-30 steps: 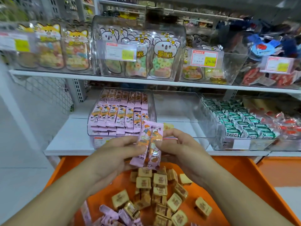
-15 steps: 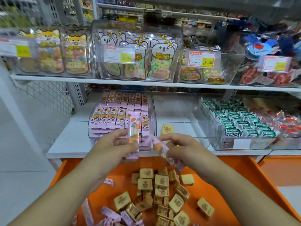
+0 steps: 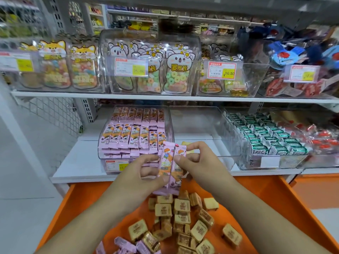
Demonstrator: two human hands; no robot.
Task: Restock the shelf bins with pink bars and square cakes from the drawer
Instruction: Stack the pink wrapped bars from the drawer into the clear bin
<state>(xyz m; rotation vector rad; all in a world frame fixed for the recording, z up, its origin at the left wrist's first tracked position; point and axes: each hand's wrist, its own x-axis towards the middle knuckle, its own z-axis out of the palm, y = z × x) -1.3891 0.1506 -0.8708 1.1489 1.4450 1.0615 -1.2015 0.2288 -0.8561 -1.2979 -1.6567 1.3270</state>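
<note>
Head view, looking down at the shelf. Two hands up in front of the lower shelf. Left hand (image 3: 145, 173) pinching a long pink crinkly-wrapped snack bar (image 3: 165, 165) by its left side, thumb in front. Right hand (image 3: 197, 163) pinching a second pink wrapped bar (image 3: 178, 168) right beside the first, thumb on the front near the top. Both bars upright, side by side and touching, held just over the back edge of the wide orange plastic drawer (image 3: 271, 200).

Just behind the hands, on the white shelf: a clear plastic bin filled with rows of pink bars (image 3: 135, 132). Next to it on the right, a clear plastic bin that looks almost bare (image 3: 200, 125), with one small yellow square just showing behind the fingers. Down in the drawer: a heap of small tan square cakes in shiny wrappers (image 3: 181, 217), and a few more loose pink bars (image 3: 126, 244) near the bottom edge.

Probably very light, these bars, and a little stiff inside. Slippery, noisy wrappers, so easy to let slide. Best held by the long sides in the middle, flat between thumb and fingers, not by the thin crimped ends. Likely soft, the square cakes, so a gentle squeeze on two flat sides, several at once in a cupped hand.
</note>
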